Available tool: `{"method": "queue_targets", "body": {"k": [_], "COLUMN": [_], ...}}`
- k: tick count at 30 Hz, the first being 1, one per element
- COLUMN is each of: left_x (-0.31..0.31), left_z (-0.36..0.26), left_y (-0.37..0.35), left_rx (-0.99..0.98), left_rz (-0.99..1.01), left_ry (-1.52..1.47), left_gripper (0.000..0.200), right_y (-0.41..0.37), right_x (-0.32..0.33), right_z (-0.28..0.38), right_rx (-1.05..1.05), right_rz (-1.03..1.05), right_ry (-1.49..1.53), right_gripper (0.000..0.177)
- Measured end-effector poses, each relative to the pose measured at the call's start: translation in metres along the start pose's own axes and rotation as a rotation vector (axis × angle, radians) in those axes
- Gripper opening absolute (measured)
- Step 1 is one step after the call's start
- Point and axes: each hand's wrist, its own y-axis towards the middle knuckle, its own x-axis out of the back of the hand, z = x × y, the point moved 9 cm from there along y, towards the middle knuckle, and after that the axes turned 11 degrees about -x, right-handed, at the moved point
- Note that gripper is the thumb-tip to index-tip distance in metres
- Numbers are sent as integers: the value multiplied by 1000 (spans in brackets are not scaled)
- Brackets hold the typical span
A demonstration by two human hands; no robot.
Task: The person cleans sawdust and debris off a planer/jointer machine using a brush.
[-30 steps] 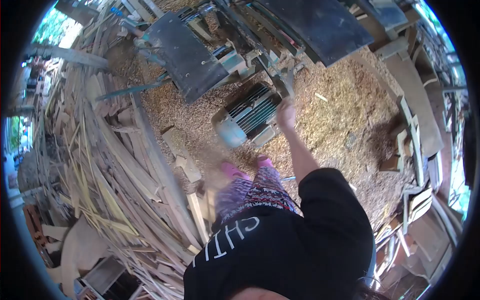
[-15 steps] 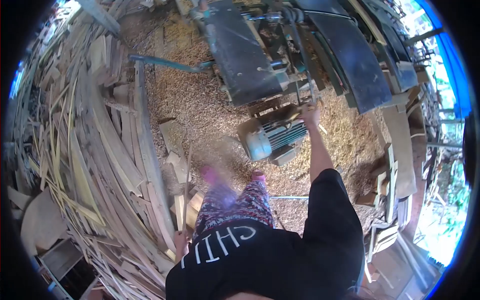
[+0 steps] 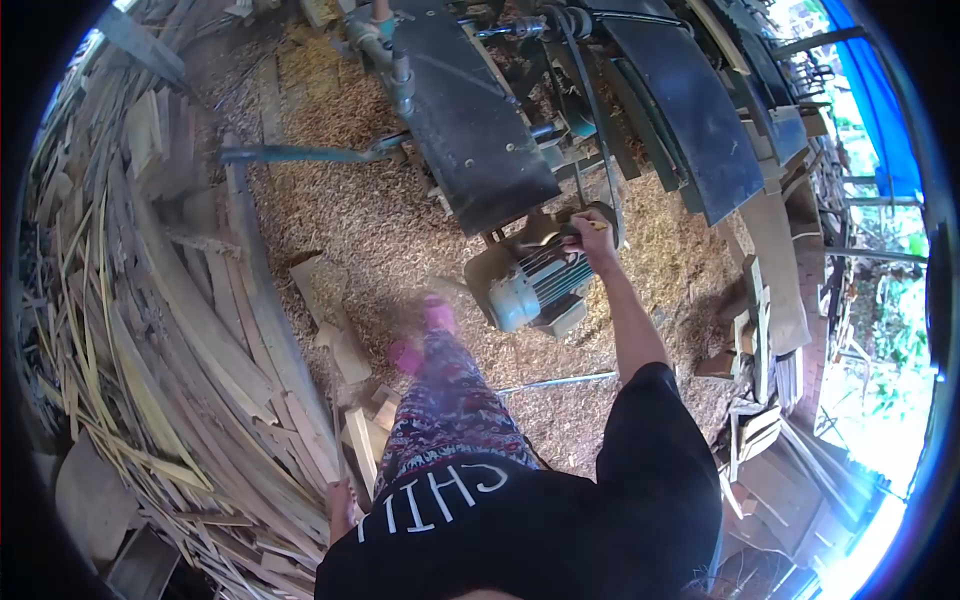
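My right hand (image 3: 594, 243) is closed at the pulley end of an electric motor (image 3: 530, 285) on the chip-covered ground. A small yellow, pencil-like thing (image 3: 599, 225) shows at its fingers. A drive belt (image 3: 597, 110) runs up from the motor's pulley to a machine with dark metal tables (image 3: 465, 130). Low at the left, beside my body, my left hand (image 3: 341, 500) is wrapped round a thin wooden stick (image 3: 338, 440) that points forward.
Long offcuts and slats (image 3: 190, 290) lie heaped along the left. A blue-green bar (image 3: 300, 154) juts out from the machine. Wood shavings (image 3: 350, 220) cover the floor. Boards (image 3: 775, 270) stand at the right, and a metal rod (image 3: 555, 383) lies near my legs.
My feet have moved: one has stepped across to the left, so both are now left of the motor. My right hand remains by the pulley; the left still holds the stick.
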Motion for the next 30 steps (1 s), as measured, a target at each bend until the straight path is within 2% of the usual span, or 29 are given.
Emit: {"method": "queue_targets", "body": {"k": [2, 3, 5, 6, 7, 9, 10, 11, 13, 14, 16, 17, 19, 20, 21, 23, 24, 25, 27, 30], "left_x": [-3, -2, -2, 0, 5, 7, 7, 7, 0, -1, 1, -1, -3, -3, -2, -1, 1, 2, 0, -8], "left_z": [-10, -13, -23, -20, -15, -19, -31, -43, -68, -83, -111, -126, -126, -131, -133, -138, -137, -138, -142, -150], "left_y": [6, 14, 19, 30, 44, 67, 73, 79, 87, 89, 75, 73, 81, 77, 74, 71, 68, 66, 65, 65], "left_rx": [14, 2, 14, 31, 55, 58, 3, -50, -161, -211, -271, -282, -292, -256, -217, -194, -171, -163, -166, -167], "left_rz": [31, 33, 52, 65, 81, 94, 76, 56, 114, 66, 16, 13, 128, 141, 151, 154, 167, 161, 162, 172], "left_ry": [48, 64, 103, 113, 113, 153, 217, 283, 349, 432, 629, 744, 682, 689, 694, 724, 739, 756, 767, 771], "left_gripper": [25, 25, 24, 25, 25, 27, 29, 31, 34, 34, 35, 36, 36, 36, 36, 36, 37, 37, 37, 36], "right_y": [-4, 3, 21, 43, 47, 27, 29, 37, 74, 85, 106, 125, 174, 184, 195, 214, 229, 224, 200, 141], "right_x": [-21, -18, -6, 21, 23, 27, 22, 17, 0, -1, -17, -11, -15, -16, -16, -8, -10, -22, -59, -127], "right_z": [-10, -11, -17, -4, 2, 43, 41, 31, 10, 11, 12, 6, -20, -24, -31, -38, -53, -60, -72, -110], "right_rx": [-56, -55, 13, 306, 300, 596, 661, 657, 453, 449, 397, 389, 423, 245, 234, 320, 264, 247, 130, 175], "right_rz": [129, 118, -21, -272, -289, -530, -515, -489, -294, -314, -396, -407, -302, -299, -295, -464, -477, -469, -429, -319], "right_ry": [99, 116, -114, -404, -374, -591, -544, -501, -707, -688, -1136, -1120, -1209, -1399, -1384, -1228, -1268, -1261, -1429, -1321], "right_gripper": [5, 5, 6, 8, 8, 16, 22, 13, 16, 16, 19, 19, 21, 22, 22, 17, 21, 21, 30, 34]}}
